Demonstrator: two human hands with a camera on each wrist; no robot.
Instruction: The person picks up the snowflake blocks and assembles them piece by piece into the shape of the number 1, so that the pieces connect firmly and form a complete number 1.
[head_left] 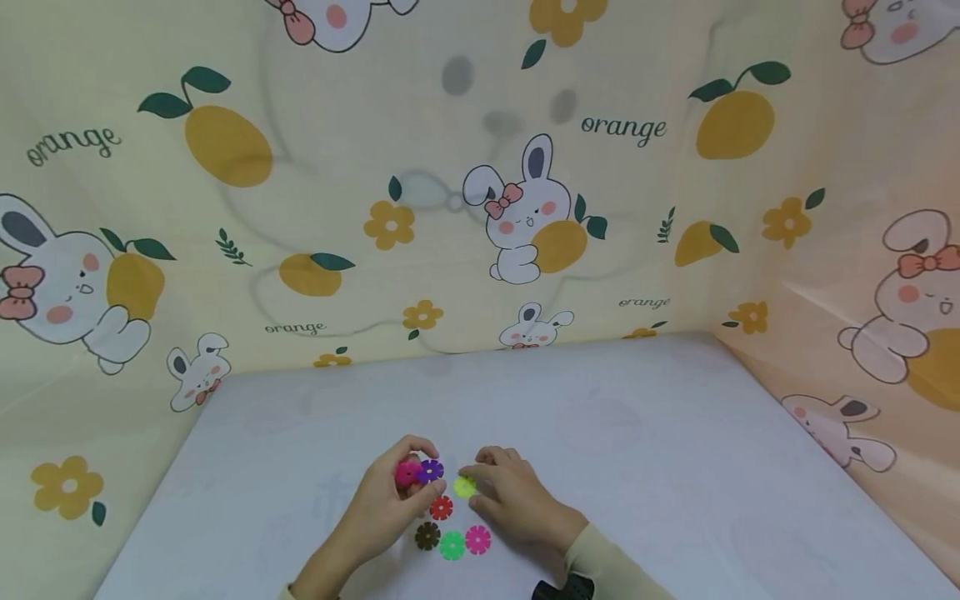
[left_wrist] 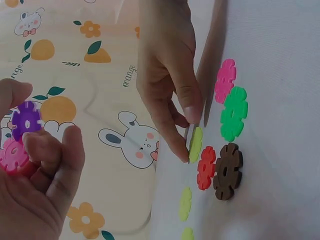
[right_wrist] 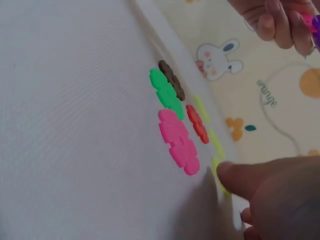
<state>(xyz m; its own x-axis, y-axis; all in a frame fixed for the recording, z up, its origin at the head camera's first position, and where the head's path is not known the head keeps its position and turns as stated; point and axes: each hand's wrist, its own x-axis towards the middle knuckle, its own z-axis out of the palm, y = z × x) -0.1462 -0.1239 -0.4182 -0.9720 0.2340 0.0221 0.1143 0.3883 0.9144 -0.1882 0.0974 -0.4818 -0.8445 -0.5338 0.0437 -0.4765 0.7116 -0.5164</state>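
Beyond and just left of a red disc (head_left: 441,507), our photographed person's left hand (head_left: 378,500) held a purple disc (head_left: 424,472) and a pink disc (head_left: 405,474) aloft between thumb and fingers. The right hand (head_left: 517,500), beyond and to the right of the red disc, pinched a yellow disc (head_left: 464,487) by its edges at the tabletop.

We judged the building work to be in its early stages: the raised purple and pink pieces met at their notched rims and looked slotted together, though we could not make out the joint itself. The yellow disc appeared to be the next piece chosen, not yet added. We counted as left over the red disc itself, a brown disc (head_left: 427,536) near and to its left, a green disc (head_left: 452,546) on its near side, a second pink disc (head_left: 477,540) near and to its right, and two more yellow discs (left_wrist: 185,203) past its far side.

Each round disc had no long axis of its own. The raised pair's ran left to right, pink end left, purple end right toward the yellow disc, with the purple face turned to the head camera. The yellow disc lay flat on the white table (head_left: 637,417). Past everything, a rabbit-and-orange print backdrop (head_left: 420,100) rose well beyond the red disc.
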